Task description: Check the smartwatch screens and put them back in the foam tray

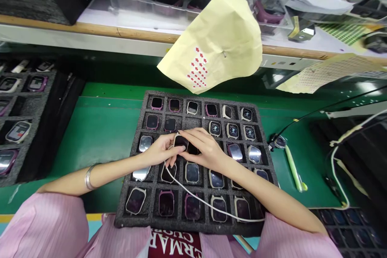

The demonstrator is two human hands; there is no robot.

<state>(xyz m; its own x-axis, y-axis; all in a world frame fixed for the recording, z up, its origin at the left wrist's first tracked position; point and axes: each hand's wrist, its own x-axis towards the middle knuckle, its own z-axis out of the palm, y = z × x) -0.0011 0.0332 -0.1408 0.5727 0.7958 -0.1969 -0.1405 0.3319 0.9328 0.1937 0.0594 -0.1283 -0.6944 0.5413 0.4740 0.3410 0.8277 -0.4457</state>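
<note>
Both hands meet over a dark foam tray point(193, 227) divided into compartments that hold smartwatch cases. Between them is one smartwatch point(180, 141) with a dark screen and a pale frame. My left hand point(161, 149) grips its left side, thumb on the lower edge of the screen. My right hand point(205, 149) is closed around the right side, fingers along the top edge. A white cable point(196, 197) runs from under my left hand across the tray toward my right forearm. Its end at the watch is hidden by my fingers. Several watches in the tray show lit faces.
A second foam tray point(33, 129) with watches stands at the left. A yellow paper sheet point(223, 36) with red arrow stickers hangs from the shelf edge point(133, 34). To the right lie a green-handled tool point(293, 169), a white cable point(334, 165) and stacked dark trays point(344, 221).
</note>
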